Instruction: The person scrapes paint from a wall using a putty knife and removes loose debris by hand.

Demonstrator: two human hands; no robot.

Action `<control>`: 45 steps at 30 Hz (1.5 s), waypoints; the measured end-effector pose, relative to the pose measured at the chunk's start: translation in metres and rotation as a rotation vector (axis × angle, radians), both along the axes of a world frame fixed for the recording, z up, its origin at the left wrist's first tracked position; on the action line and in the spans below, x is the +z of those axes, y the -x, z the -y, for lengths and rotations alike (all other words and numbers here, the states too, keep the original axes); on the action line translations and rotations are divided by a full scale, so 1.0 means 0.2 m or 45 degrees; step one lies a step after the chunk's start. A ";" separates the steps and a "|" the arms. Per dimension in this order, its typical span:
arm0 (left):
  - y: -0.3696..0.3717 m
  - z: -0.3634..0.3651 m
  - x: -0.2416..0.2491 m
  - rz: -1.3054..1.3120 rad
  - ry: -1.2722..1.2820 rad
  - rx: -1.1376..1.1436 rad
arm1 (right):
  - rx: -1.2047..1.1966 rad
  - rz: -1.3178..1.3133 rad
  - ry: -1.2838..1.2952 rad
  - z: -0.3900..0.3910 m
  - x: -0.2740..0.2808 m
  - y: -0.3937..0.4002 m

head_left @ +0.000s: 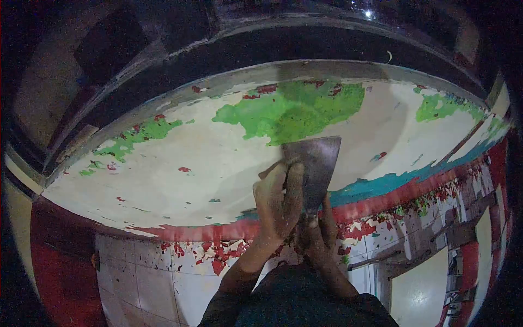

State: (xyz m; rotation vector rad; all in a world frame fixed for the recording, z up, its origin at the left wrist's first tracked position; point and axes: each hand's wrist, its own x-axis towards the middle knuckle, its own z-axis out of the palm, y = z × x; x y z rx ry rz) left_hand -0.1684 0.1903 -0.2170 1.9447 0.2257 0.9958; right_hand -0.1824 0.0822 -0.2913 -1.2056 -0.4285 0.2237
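Right hand (321, 234) grasps scraper (320, 169) by handle. Left hand (275, 193), fingers curled, at blade's left side. Blade edge just below green patch (305, 111) on wall (218, 174).

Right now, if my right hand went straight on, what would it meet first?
Leading with the scraper, your right hand would probably meet the green patch just beyond the scraper's far edge, though depth is hard to judge.

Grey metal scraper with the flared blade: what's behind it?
Cream-painted surface shows on both sides of the grey metal scraper; a ragged green paint patch lies just beyond its wide edge. What the blade covers can't be seen.
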 end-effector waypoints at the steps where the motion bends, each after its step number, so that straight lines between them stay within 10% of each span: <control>1: 0.00 0.00 0.01 0.016 0.001 -0.009 | 0.008 -0.013 0.001 0.00 0.01 0.00; 45: -0.03 0.00 -0.02 -0.006 0.110 -0.063 | -0.066 0.033 0.087 0.02 -0.02 0.00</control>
